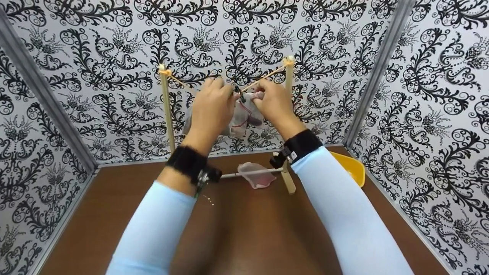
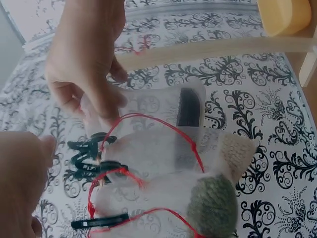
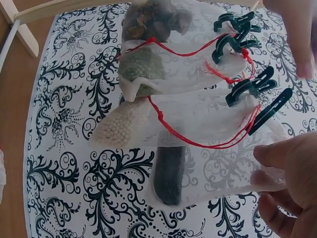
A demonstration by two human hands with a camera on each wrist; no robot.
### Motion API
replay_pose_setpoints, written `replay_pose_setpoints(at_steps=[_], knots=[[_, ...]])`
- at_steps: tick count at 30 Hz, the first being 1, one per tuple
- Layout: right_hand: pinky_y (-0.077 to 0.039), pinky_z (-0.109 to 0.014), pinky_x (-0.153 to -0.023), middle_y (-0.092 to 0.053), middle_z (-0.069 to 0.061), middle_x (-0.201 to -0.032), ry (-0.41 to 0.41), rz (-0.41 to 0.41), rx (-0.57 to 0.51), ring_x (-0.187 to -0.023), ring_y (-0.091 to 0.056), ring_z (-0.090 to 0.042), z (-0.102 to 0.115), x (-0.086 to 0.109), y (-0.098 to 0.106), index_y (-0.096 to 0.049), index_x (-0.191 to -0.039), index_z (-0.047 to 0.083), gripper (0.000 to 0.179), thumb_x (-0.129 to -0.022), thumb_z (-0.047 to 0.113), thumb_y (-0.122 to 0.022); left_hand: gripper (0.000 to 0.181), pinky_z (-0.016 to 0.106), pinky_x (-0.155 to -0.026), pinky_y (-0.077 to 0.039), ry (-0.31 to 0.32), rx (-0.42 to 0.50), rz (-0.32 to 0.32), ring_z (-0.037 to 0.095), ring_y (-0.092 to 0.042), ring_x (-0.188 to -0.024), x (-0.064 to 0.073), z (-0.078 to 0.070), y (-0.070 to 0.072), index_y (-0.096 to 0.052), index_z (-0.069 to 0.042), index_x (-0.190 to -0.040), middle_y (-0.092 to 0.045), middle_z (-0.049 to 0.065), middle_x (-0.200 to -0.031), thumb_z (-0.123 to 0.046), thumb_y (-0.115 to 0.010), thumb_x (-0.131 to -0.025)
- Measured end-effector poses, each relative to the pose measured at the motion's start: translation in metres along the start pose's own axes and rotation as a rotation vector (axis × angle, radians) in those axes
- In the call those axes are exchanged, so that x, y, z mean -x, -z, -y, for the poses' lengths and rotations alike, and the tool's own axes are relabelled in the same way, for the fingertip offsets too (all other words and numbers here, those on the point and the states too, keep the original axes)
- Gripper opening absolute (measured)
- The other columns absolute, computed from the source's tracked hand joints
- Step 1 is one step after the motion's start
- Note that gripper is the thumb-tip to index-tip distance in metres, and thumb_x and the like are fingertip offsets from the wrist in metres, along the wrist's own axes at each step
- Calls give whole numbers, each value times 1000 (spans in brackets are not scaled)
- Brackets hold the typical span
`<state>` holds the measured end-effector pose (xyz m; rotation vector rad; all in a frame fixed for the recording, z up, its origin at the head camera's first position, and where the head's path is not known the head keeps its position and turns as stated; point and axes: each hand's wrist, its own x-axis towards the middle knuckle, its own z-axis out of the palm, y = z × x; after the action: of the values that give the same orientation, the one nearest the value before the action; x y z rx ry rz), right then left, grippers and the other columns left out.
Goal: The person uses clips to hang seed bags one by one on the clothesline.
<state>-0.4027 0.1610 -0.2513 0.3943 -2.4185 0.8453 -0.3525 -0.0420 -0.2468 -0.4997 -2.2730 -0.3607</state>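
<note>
Several white mesh bags with red drawstrings hang by dark green clips [image 3: 250, 88] from a cord [image 1: 267, 76]. My right hand [image 1: 277, 101] pinches the top edge of the end bag [image 3: 213, 173], which has a dark oblong piece inside. Beside it hang a bag of pale grains [image 3: 119, 126], a bag of green stuff [image 3: 141, 69] and a bag of brown pieces [image 3: 153, 22]. My left hand [image 1: 214, 103] is raised at the cord with bent fingers, right by the clips. I cannot tell whether it grips the cord.
Two wooden posts [image 1: 168, 110] hold the cord's ends. Below, a white rod [image 1: 233, 175] runs to a wooden foot [image 1: 288, 181], and another mesh bag [image 1: 256, 176] lies over it. A yellow basket [image 1: 353, 168] stands at the brown table's [image 1: 126, 198] back right, near the patterned wall [image 1: 126, 91].
</note>
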Motion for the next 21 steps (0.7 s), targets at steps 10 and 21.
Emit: replay_pose_setpoints(at_steps=[10, 21], knots=[[-57, -20, -61, -80, -8, -132, -122, 38, -149, -72, -62, -9, -14, 34, 12, -74, -136, 11, 38, -107, 34, -80, 27, 54, -75, -64, 215, 154, -89, 36, -76, -84, 134, 71, -46, -82, -8, -105, -79, 12, -99, -33, -72, -110], [-64, -24, -75, -75, -8, -112, -302, -99, -248, -90, -71, -19, -97, 64, 45, -75, -123, 8, 31, -113, 37, -70, 38, 71, -98, -61, 710, 173, 503, 55, -74, -123, 258, 175, -77, -79, -8, -136, -79, 24, -138, -33, -68, -110]])
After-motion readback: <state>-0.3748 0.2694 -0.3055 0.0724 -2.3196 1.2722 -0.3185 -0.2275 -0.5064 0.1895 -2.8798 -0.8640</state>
